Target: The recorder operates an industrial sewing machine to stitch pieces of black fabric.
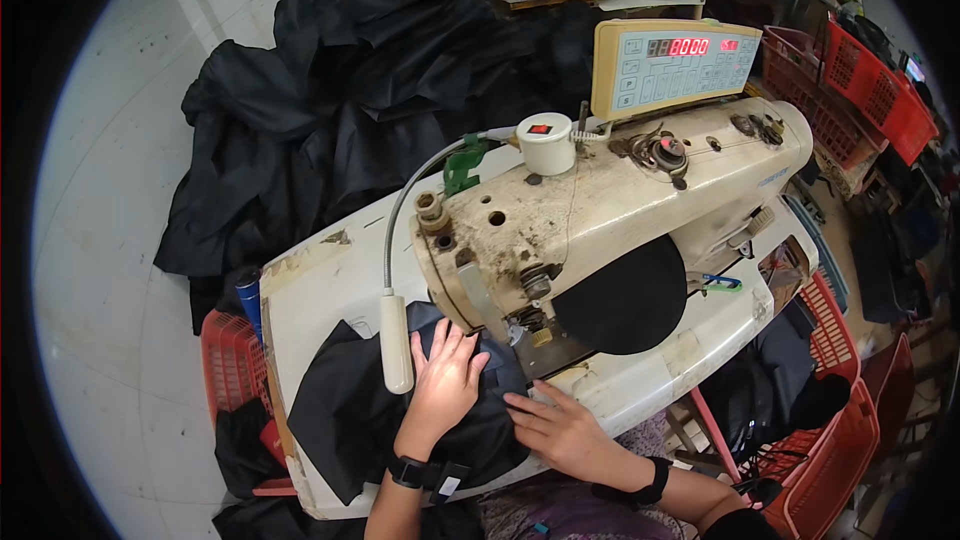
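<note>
A cream industrial sewing machine (600,190) stands on a worn white table, its needle end toward me. Black fabric (345,410) lies bunched at the left of the needle, partly under the machine head. My left hand (447,380) rests on this fabric close to the needle, fingers stretched out and spread. On the fabric's right edge, near the needle plate, lies my right hand (565,430), its fingers extended and nearly flat. A rounded black fabric piece (625,295) sits under the machine arm. The needle itself is too small to make out.
A lamp on a bendy neck (397,345) hangs just above my left hand. Behind the machine lies a big heap of black fabric (380,70). Red baskets (235,365) stand at the left and right. A control panel (675,65) tops the machine; small scissors (718,283) lie beside the arm.
</note>
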`<state>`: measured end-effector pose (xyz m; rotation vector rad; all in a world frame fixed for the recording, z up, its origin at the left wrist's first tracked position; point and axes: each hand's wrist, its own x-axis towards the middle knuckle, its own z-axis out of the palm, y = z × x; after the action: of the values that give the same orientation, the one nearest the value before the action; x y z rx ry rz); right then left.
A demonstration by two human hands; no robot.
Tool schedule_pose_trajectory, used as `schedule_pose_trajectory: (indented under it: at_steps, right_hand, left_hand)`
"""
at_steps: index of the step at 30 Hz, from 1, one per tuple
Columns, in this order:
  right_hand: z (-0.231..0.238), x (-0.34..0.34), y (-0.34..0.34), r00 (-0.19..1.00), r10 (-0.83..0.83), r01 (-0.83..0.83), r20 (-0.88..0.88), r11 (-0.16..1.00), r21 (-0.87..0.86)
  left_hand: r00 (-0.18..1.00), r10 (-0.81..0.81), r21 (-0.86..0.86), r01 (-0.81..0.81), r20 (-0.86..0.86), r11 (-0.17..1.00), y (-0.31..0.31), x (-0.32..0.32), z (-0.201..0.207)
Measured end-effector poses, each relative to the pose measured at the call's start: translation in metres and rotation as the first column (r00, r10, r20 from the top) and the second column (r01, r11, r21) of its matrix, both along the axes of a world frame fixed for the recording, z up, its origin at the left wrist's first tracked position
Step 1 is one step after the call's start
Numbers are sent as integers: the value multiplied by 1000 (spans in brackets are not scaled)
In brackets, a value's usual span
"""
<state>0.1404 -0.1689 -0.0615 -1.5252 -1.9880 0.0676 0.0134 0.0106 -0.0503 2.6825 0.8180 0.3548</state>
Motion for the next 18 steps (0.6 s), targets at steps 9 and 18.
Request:
schedule_pose_trajectory:
  at_steps: [9,18]
  right_hand:
    - [3,11,9,1000,-7,7,-10,999,-35]
    - [-4,14,17,998,-35,33,-45,999,-26]
  left_hand:
    - [997,68,-37,-69,-40,997,9,10,0]
    - [993,71,17,-70,-94,997,22,13,-11]
